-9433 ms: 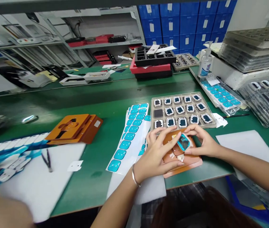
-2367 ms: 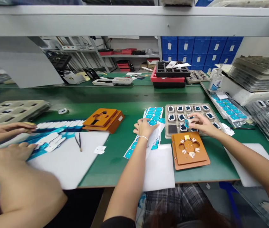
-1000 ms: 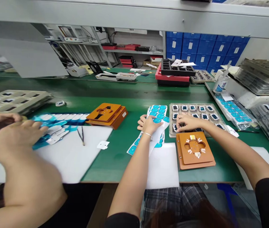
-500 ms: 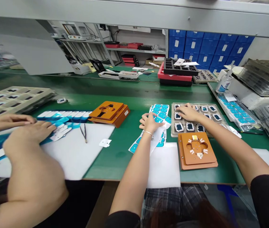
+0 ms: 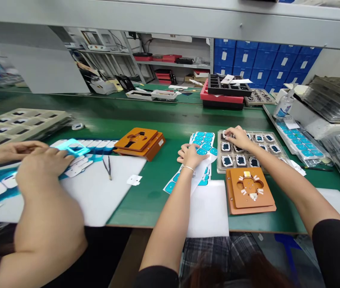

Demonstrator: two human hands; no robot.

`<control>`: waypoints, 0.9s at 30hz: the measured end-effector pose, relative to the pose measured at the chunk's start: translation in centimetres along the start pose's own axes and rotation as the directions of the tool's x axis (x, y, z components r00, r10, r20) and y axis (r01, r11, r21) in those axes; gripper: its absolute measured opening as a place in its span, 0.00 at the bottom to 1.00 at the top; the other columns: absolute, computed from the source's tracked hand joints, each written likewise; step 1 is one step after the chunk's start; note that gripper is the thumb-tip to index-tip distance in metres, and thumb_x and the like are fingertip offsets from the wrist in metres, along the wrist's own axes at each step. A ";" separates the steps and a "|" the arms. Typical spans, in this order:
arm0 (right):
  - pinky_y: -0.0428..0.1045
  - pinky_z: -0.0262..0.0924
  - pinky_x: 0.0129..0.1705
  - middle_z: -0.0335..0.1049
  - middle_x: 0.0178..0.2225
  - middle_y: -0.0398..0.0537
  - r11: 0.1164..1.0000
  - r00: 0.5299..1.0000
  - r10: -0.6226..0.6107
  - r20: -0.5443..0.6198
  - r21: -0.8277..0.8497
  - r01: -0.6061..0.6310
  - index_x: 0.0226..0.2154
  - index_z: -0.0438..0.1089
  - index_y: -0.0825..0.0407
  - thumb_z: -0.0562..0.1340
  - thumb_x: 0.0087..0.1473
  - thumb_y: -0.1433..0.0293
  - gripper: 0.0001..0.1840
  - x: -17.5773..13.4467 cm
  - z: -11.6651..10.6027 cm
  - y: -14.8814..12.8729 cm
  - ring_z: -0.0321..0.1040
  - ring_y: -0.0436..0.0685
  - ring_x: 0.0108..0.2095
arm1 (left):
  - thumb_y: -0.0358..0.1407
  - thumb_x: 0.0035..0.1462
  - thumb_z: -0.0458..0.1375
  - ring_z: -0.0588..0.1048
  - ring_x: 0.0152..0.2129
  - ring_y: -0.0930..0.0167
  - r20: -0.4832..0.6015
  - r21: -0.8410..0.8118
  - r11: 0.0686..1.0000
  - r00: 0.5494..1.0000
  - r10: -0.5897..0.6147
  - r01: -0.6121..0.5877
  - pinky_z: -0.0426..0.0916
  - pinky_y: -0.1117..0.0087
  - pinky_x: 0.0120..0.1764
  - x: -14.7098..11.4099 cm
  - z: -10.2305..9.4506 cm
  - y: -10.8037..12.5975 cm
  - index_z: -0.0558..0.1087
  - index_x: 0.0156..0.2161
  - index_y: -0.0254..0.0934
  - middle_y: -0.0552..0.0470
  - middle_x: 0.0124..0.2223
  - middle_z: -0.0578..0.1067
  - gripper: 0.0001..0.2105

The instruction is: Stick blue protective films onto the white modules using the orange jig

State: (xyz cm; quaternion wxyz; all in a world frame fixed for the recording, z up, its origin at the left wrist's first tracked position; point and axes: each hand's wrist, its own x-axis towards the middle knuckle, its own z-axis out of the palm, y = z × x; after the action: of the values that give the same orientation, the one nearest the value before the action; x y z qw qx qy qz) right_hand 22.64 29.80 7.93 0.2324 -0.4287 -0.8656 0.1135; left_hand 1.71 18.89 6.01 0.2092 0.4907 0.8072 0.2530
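Note:
My left hand (image 5: 191, 156) is closed over a sheet of blue stickers (image 5: 206, 147), its thumb pressed against loose white backing paper (image 5: 198, 176). More sticker sheets lie fanned beneath it. My right hand (image 5: 238, 138) reaches over a clear plastic tray (image 5: 221, 167) of white-framed black parts. Its fingertips pinch a white-framed part (image 5: 224, 135) in the back left corner pocket; the fingers partly cover it. In front of the tray sits an orange fixture (image 5: 250, 190) with a shaped recess and small white pads. White foam sheet (image 5: 208, 212) lies left of the fixture.
At left a co-worker's hands (image 5: 42, 160) handle blue film on a white mat (image 5: 98, 196) beside tweezers (image 5: 107, 168). Another orange fixture (image 5: 140, 143) stands between us. To the right are a pump bottle (image 5: 284, 105), a bagged sticker stack (image 5: 303, 144) and stacked trays (image 5: 334, 98).
My right hand has shifted slightly and its fingers have drawn up at the tray's back left corner. My left hand stays on the sheets. The co-worker's hands have moved with the blue film.

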 end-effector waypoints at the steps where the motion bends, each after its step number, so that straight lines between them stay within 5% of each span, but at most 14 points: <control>1: 0.57 0.54 0.46 0.76 0.40 0.52 0.999 1.000 -0.015 -0.027 0.030 0.016 0.42 0.71 0.51 0.61 0.56 0.71 0.09 -0.2 -0.3 -0.1 0.62 0.64 0.45 | 0.47 0.42 0.69 0.56 0.59 0.53 0.004 0.004 1.000 1.000 0.001 -0.001 0.56 0.56 0.56 0.1 0.0 0.0 0.69 0.44 0.46 0.47 0.60 0.57 0.24; 10: 0.54 0.65 0.39 0.74 0.36 0.49 0.949 0.973 -0.145 -0.177 0.254 0.187 0.38 0.73 0.49 0.64 0.55 0.61 0.11 -7.8 -5.1 -1.1 0.69 0.58 0.35 | 0.46 0.41 0.70 0.57 0.59 0.53 0.003 -0.004 1.000 1.000 0.002 -0.002 0.57 0.56 0.54 0.5 0.1 -0.2 0.70 0.43 0.46 0.47 0.61 0.58 0.23; 18: 0.48 0.72 0.32 0.73 0.35 0.45 0.806 0.973 -0.034 -0.228 0.569 0.162 0.43 0.74 0.43 0.67 0.56 0.64 0.10 -17.0 -8.4 -1.2 0.74 0.53 0.33 | 0.39 0.48 0.67 0.60 0.57 0.52 -0.104 0.013 0.993 0.988 0.117 -0.116 0.53 0.51 0.52 -0.7 -0.1 0.5 0.70 0.41 0.42 0.45 0.55 0.69 0.15; 22: 0.48 0.73 0.28 0.73 0.36 0.45 0.718 0.982 -0.137 -0.132 0.669 0.190 0.43 0.77 0.41 0.64 0.59 0.69 0.10 -19.1 -8.0 -1.7 0.74 0.50 0.27 | 0.27 0.55 0.58 0.68 0.51 0.57 -0.164 0.024 0.966 0.952 0.258 -0.258 0.50 0.50 0.53 -1.8 -0.6 1.1 0.70 0.43 0.42 0.49 0.42 0.78 0.11; 27: 0.49 0.71 0.31 0.76 0.33 0.47 0.806 0.951 -0.216 -0.223 0.509 0.302 0.41 0.77 0.46 0.65 0.58 0.71 0.08 -20.1 -6.5 -2.3 0.74 0.53 0.32 | 0.31 0.59 0.56 0.73 0.45 0.62 -0.210 0.042 0.869 0.846 0.489 -0.492 0.52 0.55 0.51 -5.4 -1.5 2.2 0.74 0.41 0.42 0.51 0.42 0.80 0.07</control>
State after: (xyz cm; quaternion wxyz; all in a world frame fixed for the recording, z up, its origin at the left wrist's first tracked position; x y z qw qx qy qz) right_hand 34.88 12.40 8.33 0.4226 -0.2313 -0.8287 0.2848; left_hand 4.65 14.54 9.03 0.0527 0.6490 0.6710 0.3546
